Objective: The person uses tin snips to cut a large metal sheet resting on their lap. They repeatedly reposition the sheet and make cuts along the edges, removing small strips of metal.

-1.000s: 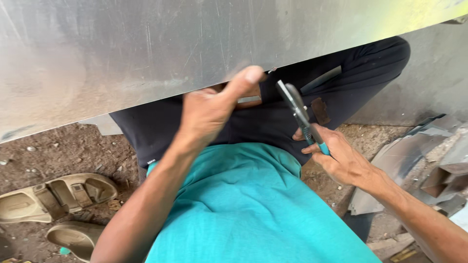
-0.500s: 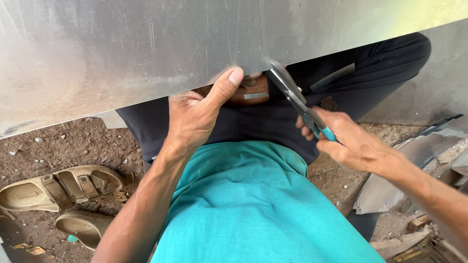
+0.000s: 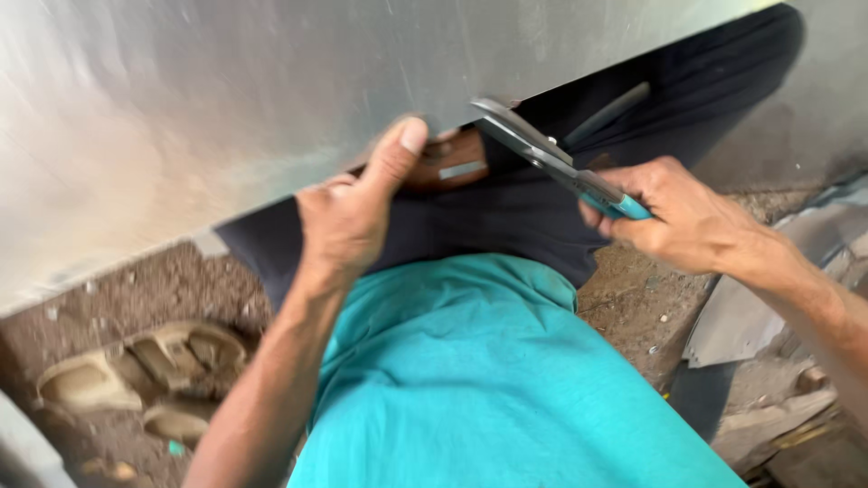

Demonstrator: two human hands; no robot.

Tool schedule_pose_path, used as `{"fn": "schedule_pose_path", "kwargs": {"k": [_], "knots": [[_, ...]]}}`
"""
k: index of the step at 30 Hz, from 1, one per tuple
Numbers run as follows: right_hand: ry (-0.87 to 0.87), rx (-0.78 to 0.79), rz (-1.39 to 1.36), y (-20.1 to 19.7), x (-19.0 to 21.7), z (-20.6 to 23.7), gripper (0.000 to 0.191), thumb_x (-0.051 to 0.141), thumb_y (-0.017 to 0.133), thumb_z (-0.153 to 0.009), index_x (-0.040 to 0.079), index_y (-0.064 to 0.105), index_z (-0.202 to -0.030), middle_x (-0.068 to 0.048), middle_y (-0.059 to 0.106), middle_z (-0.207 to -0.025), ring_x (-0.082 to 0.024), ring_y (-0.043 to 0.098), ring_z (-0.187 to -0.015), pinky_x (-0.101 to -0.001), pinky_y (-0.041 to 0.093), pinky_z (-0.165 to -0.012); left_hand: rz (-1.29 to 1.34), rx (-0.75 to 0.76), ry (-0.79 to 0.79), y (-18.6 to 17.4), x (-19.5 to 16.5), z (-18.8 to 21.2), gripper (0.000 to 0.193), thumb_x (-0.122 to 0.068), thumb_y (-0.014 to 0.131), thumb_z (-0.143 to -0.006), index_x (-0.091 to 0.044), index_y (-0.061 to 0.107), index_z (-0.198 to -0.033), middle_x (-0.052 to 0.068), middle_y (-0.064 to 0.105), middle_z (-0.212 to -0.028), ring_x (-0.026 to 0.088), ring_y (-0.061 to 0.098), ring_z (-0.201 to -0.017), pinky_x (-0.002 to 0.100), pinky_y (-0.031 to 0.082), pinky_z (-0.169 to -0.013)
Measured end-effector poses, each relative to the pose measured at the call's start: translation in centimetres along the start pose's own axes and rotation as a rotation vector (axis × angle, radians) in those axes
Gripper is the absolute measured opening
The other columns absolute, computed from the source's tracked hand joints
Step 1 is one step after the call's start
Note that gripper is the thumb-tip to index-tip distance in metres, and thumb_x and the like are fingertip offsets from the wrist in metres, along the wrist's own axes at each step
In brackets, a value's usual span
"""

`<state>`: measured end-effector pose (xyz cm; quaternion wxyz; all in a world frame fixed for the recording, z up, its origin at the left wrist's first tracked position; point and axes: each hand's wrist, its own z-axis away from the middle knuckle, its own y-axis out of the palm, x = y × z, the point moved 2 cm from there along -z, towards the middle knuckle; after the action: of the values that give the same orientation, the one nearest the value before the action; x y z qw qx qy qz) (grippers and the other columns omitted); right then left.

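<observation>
Shears [image 3: 551,158] sit clamped in the right hand [image 3: 678,217], blades meeting the metal sheet [image 3: 226,117] edge; left hand [image 3: 348,221] pinches that edge, thumb on top

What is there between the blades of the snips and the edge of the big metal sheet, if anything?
Nothing visible. The teal-handled metal snips, held in the right hand, have their blade tips right at the lower edge of the large grey metal sheet. The left hand grips that edge just left of the blades.
</observation>
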<state>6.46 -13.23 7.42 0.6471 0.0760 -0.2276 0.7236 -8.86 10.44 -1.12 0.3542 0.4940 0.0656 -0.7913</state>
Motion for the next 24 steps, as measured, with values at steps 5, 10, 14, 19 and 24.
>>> {"fn": "schedule_pose_path", "kwargs": {"k": [5,10,14,19,24], "knots": [[-0.044,-0.249,-0.624,6.9,3.4,1.7,0.05,0.014,0.056,-0.07,0.001,0.057,-0.119,-0.01,0.067,-0.099,-0.021,0.068,-0.093,-0.0352,0.056,-0.082,-0.028,0.078,-0.211,7.8,1.0,-1.0,0.034,-0.026,0.08,-0.093,0.001,0.08,-0.114,0.009,0.075,-0.098,0.014,0.067,-0.081,0.027,0.058,-0.067],[-0.055,-0.461,-0.833,14.0,0.3,-0.1,0.038,0.013,0.05,-0.068,0.001,0.056,-0.104,-0.008,0.057,-0.079,-0.015,0.05,-0.064,-0.0311,0.045,-0.058,-0.073,0.132,-0.156,9.7,3.0,-0.5,0.035,-0.031,0.074,-0.095,-0.004,0.077,-0.117,-0.001,0.08,-0.106,0.003,0.074,-0.092,0.02,0.063,-0.076],[-0.118,-0.587,-0.964,15.0,2.4,-1.9,0.023,0.012,0.052,-0.07,-0.001,0.054,-0.089,-0.008,0.055,-0.073,-0.016,0.05,-0.065,-0.0332,0.044,-0.058,-0.089,0.141,-0.183,8.7,4.3,0.1,0.036,-0.031,0.072,-0.098,-0.004,0.077,-0.121,0.002,0.08,-0.107,0.006,0.068,-0.085,0.021,0.058,-0.072],[0.049,-0.736,-0.484,11.4,3.2,0.0,0.019,0.012,0.062,-0.073,0.002,0.062,-0.089,-0.011,0.061,-0.073,-0.022,0.058,-0.064,-0.037,0.048,-0.059,0.119,0.121,-0.187,8.7,1.9,0.3,0.039,-0.028,0.075,-0.094,0.0,0.073,-0.12,0.006,0.078,-0.107,0.01,0.075,-0.094,0.028,0.067,-0.084],[0.179,-0.841,0.15,8.1,-5.4,4.3,0.014,0.008,0.061,-0.089,-0.002,0.057,-0.096,-0.019,0.061,-0.079,-0.032,0.061,-0.062,-0.0437,0.05,-0.057,0.466,-0.178,-0.055,12.8,-0.2,0.0,0.035,-0.024,0.082,-0.089,0.005,0.07,-0.105,0.01,0.071,-0.092,0.02,0.067,-0.074,0.037,0.055,-0.068]]}}
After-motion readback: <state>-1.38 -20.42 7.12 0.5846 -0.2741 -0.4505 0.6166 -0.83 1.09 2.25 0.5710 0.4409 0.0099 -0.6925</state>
